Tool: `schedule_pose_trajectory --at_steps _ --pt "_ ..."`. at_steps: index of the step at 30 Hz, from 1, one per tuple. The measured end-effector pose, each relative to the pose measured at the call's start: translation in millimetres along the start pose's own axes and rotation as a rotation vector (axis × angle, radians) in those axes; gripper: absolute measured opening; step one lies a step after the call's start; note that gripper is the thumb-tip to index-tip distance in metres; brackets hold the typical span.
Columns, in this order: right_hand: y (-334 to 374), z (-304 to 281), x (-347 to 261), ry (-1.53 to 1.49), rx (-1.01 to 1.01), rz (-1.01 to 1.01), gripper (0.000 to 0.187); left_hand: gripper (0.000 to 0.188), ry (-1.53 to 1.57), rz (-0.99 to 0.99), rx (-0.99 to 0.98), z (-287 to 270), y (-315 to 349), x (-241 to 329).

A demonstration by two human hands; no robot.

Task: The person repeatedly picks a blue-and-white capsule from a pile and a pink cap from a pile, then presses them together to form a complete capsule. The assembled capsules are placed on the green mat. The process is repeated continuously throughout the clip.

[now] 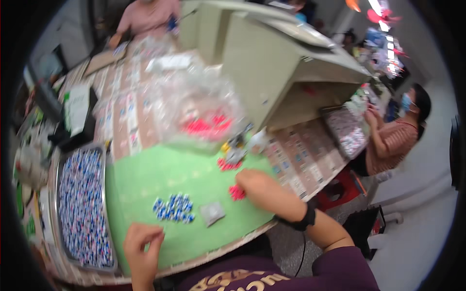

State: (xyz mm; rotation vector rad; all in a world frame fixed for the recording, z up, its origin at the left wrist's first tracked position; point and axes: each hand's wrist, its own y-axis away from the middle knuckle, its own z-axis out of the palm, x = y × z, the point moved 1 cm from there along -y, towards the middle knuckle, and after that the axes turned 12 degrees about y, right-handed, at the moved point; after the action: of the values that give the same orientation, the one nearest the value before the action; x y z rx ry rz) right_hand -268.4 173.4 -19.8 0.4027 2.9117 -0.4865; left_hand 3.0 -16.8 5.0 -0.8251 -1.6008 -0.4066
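My left hand (143,242) is held over the green mat (141,169), near its front edge. Its thumb and fingertips come together in a pinch; whatever is between them is too small to make out. Just beyond it lies a loose group of small blue-and-white pieces (174,208). My right hand (252,184) reaches across the mat to a small pile of pinkish-red pieces (237,192), with its fingers mostly hidden and blurred. Between the hands lies a small grey-white square packet (212,213). A second cluster of red pieces (229,164) is a little farther off.
A metal tray (106,194) full of blue-and-white pieces stands at the left. Behind the mat sits a clear plastic bag (194,109) with red pieces inside. A large beige box-like cabinet (262,63) rises at the back. A person (393,136) works over another tray at the right.
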Motion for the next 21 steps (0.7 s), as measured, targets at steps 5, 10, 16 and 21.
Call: schedule_pose_trajectory --at_steps 5,10,16,21 --pt "-24.7 -22.7 -23.3 -0.299 0.053 0.021 0.014 0.016 0.398 -0.143 -0.184 5.7 2.6 -2.6" --pt "-22.2 -48.0 -98.4 -0.666 0.212 -0.219 0.018 0.014 0.695 -0.423 -0.312 46.9 -4.7 29.8" --pt "-19.4 -33.4 -118.2 -0.826 0.151 -0.242 0.016 0.011 0.742 -0.409 -0.329 38.6 0.5 21.4" --pt "-14.2 -37.2 -111.4 -1.040 -0.022 -0.117 0.016 0.011 0.645 -0.361 -0.381 44.9 0.1 23.2"
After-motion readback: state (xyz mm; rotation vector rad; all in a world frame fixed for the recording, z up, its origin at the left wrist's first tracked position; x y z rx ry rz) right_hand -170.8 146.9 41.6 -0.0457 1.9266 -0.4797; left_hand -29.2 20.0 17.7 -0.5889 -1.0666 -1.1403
